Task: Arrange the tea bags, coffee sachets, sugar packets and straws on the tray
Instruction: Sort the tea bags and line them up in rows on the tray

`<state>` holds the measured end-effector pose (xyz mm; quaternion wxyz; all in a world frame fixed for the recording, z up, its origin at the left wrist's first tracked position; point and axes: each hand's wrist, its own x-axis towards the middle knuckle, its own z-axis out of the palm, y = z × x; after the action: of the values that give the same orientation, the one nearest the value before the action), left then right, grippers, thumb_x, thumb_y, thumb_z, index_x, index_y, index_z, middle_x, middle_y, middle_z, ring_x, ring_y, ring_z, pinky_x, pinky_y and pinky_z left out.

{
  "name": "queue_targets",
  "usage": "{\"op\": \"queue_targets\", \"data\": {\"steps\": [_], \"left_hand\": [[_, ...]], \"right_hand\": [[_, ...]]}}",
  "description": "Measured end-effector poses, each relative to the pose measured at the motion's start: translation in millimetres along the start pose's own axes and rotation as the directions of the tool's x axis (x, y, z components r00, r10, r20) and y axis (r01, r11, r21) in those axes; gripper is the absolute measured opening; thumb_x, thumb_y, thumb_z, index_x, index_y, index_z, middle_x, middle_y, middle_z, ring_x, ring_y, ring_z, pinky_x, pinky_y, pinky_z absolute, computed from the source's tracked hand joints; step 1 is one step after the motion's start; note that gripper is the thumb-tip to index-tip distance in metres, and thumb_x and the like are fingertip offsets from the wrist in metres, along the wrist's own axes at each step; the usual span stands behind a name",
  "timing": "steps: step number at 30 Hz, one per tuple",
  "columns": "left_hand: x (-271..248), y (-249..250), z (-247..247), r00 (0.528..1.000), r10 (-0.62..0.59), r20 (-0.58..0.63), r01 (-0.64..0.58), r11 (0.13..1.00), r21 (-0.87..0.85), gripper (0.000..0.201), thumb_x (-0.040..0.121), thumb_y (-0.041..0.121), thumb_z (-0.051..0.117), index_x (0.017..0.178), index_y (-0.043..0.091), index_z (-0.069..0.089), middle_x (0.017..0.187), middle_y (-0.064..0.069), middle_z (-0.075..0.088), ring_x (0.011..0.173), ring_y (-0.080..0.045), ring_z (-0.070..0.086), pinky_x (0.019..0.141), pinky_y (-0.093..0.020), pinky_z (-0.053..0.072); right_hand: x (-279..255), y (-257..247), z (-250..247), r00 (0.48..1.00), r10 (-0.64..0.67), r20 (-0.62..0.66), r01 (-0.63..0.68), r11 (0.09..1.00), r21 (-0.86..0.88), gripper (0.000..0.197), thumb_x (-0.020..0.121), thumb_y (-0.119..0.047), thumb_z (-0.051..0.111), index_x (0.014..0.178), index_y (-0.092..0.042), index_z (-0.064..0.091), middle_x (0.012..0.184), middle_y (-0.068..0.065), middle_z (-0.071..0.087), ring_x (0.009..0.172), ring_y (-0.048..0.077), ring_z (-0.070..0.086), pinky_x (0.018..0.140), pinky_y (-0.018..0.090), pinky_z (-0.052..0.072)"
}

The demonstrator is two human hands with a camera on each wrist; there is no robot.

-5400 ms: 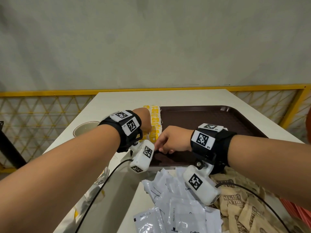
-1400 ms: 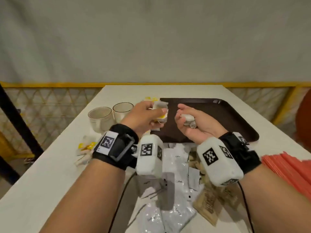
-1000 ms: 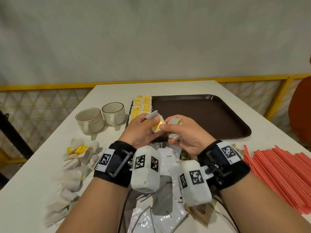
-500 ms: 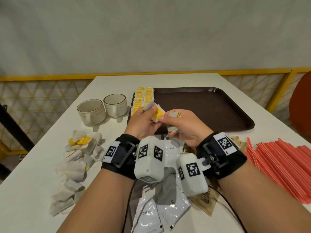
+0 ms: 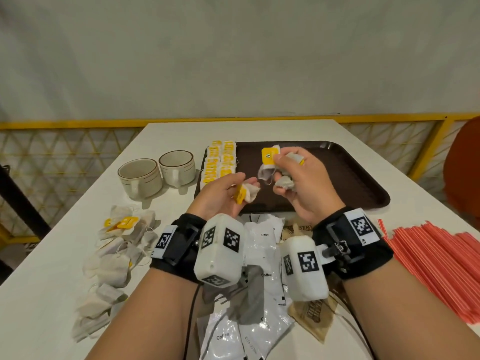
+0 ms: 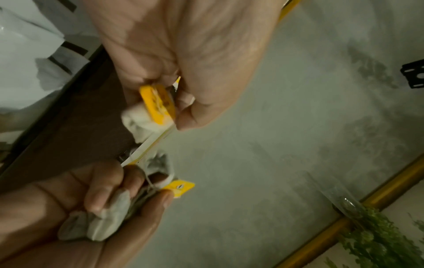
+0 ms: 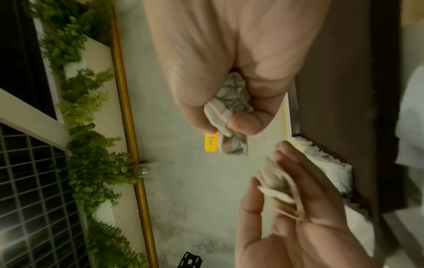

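Holding one tea bag [image 5: 245,194] loosely in left hand [image 5: 220,194], several bunched in right hand [image 5: 298,183] above tray [image 5: 337,178], risking tangled strings dragging extras out.

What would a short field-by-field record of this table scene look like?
left hand: holds a white paper tea bag with yellow tag
right hand: grips several crumpled tea bags
dark brown plastic tray: tea bags lined up along its left edge
white table: loose tea bags, white coffee sachets, brown sugar packets, red straws, two beige cups
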<state>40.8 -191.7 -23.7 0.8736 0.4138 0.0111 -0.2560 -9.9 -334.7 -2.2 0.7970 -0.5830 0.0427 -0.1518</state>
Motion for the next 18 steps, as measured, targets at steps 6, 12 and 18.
{"op": "queue_targets", "data": {"steps": [6,12,18], "left_hand": [[0.4,0.8,-0.7,0.999,0.031,-0.021,-0.029,0.996,0.082,0.016,0.094,-0.005,0.047,0.108,-0.002,0.053,0.102,-0.021,0.062,0.089,-0.027,0.065,0.080,-0.034,0.053],[4.4,1.9,-6.0,0.996,0.041,-0.075,-0.049,0.993,-0.108,0.031,0.090,-0.006,0.046,0.121,-0.004,0.050,0.134,-0.029,0.045,0.119,-0.037,0.054,0.099,-0.044,0.047],[1.6,3.0,-5.8,0.989,0.109,-0.096,-0.089,0.978,0.188,0.030,0.088,-0.016,0.038,0.101,0.001,0.060,0.107,-0.022,0.061,0.096,-0.030,0.064,0.081,-0.036,0.054]], "right_hand": [[4.6,-3.6,-15.0,0.996,-0.013,0.086,0.015,1.000,-0.025,0.009,0.092,-0.006,0.058,0.098,-0.011,0.064,0.071,0.004,0.057,0.055,0.011,0.048,0.043,0.022,0.038],[0.7,-7.7,-24.2,0.945,0.100,0.311,-0.013,0.963,-0.270,0.017,0.090,-0.004,0.060,0.104,-0.004,0.068,0.073,0.011,0.059,0.056,0.011,0.051,0.041,0.021,0.038],[-5.5,-3.1,-17.0,0.860,0.101,0.500,0.149,0.887,-0.436,0.015,0.085,-0.003,0.067,0.097,-0.010,0.070,0.083,0.001,0.071,0.072,0.010,0.064,0.062,0.021,0.051]]}}
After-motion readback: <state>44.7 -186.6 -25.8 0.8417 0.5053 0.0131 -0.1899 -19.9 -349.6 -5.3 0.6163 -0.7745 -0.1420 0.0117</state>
